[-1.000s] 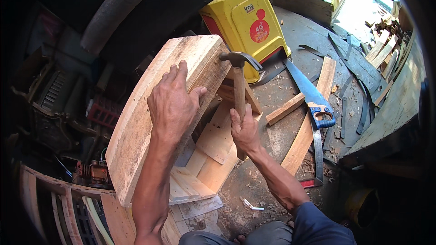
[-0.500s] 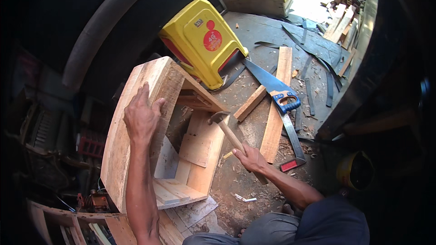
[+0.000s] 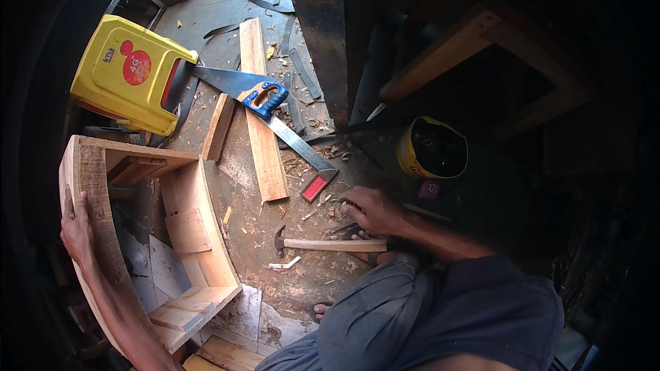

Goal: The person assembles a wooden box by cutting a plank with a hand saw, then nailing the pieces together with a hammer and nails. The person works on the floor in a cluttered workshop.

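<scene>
My left hand (image 3: 77,230) lies against the outer side of an open wooden box frame (image 3: 93,185), fingers stretched along the board near its upper edge. The frame is tilted, with boards inside it. My right hand (image 3: 371,209) is low over the floor with its fingers bent and apart, nothing visibly held. Just below it lies a claw hammer (image 3: 330,244), its wooden handle reaching to my foot and its head pointing left. A thin dark tool (image 3: 342,228) sits between the hand and the hammer; its kind is unclear.
A handsaw (image 3: 234,86) with a blue handle rests across a long plank (image 3: 265,151), beside a try square (image 3: 302,148) and a short wood piece (image 3: 218,127). A yellow plastic stool (image 3: 117,69) lies behind the frame. A yellow bucket (image 3: 407,158) stands at right. Shavings litter the floor.
The hammer has left my right hand and lies on the floor. That hand has moved right, past the hammer. The view has swung right; my left hand stays on the frame.
</scene>
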Tool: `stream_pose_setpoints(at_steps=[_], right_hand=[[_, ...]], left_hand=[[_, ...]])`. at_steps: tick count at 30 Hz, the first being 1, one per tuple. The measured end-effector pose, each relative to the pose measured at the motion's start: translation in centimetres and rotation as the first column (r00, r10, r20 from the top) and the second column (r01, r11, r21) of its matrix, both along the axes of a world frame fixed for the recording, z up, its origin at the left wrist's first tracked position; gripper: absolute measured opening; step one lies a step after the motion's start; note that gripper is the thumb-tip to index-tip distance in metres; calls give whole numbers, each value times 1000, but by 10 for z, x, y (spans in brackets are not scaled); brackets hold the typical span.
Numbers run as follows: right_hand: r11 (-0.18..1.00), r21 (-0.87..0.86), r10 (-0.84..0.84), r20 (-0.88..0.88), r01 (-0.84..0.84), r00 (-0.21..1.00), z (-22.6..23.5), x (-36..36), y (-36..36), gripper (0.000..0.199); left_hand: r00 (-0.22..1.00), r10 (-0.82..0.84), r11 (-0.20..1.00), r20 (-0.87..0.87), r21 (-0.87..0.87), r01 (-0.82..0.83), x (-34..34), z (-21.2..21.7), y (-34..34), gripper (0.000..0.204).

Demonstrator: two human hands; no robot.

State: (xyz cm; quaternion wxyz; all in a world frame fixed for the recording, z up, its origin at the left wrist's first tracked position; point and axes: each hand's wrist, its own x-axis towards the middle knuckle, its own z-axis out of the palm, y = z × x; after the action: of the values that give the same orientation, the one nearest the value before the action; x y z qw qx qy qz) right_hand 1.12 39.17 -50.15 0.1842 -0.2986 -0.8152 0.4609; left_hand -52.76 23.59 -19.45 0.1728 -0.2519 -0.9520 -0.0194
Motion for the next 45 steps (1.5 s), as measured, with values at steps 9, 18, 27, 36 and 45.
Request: stream_pose_setpoints(at_steps=[9, 18, 27, 36, 45], right_hand=[[868, 496, -407, 745, -30, 529, -38, 134, 146, 19], [778, 621, -416, 624, -96, 662, -97, 136, 164, 17], [747, 654, -481, 656, -120, 582, -91, 142, 163, 20], [802, 585, -448, 723, -120, 526, -55, 100, 156, 27], [807, 584, -437, 689, -87, 579, -55, 129, 162, 32]], left_hand=[[997, -77, 997, -2, 16, 77, 22, -9, 4, 50], [976, -135, 990, -171, 14, 140, 106, -3, 24, 45], [842, -538, 814, 33, 278, 509, 212, -98, -19, 32], [199, -500, 682, 843, 243, 690, 281, -199, -30, 49], [357, -420, 743, 835, 91, 663, 273, -161, -36, 53]])
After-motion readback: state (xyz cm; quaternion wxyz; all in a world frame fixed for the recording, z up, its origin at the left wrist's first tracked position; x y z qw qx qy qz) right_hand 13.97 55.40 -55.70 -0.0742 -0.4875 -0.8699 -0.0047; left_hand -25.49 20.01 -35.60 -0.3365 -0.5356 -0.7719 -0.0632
